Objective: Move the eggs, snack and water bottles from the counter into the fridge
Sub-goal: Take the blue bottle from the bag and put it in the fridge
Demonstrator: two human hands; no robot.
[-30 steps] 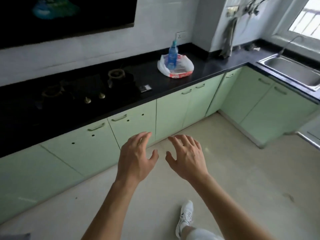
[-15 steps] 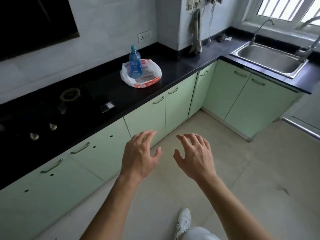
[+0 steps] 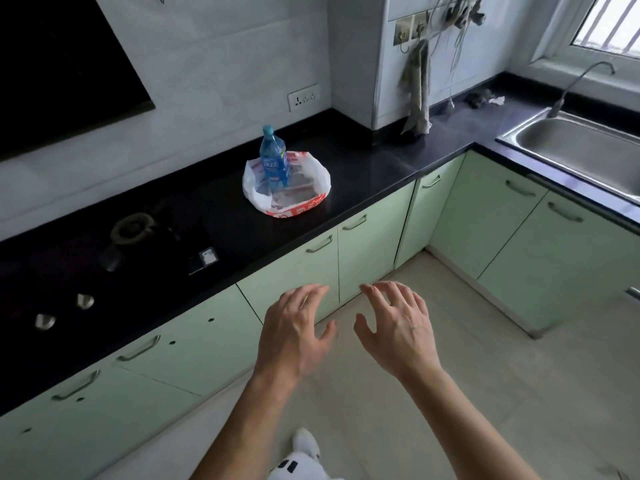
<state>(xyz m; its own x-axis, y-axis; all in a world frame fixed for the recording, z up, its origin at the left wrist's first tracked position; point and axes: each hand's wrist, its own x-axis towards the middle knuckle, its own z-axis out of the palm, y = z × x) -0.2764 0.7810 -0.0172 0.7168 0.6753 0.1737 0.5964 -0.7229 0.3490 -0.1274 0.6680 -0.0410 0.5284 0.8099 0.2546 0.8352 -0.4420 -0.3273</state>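
Note:
A blue water bottle [image 3: 273, 156] stands upright in an open white and red plastic bag [image 3: 291, 203] on the black counter [image 3: 367, 171]. Flat packets lie in the bag; what they are I cannot tell. No eggs show. My left hand [image 3: 294, 332] and my right hand [image 3: 398, 327] hover side by side, palms down, fingers spread and holding nothing. Both hands are below the counter's front edge, in front of the green cabinet doors, well short of the bag.
A gas hob [image 3: 104, 258] with knobs fills the counter's left part. A steel sink [image 3: 585, 150] with a tap sits at the right under the window. A cloth [image 3: 417, 91] hangs from wall hooks. Green cabinets [image 3: 374, 247] line the L-shaped counter; the floor is pale tile.
The view has swung right and closer to the counter; the bag and bottle now appear nearer and more central. Both hands stay empty and spread in front of me.

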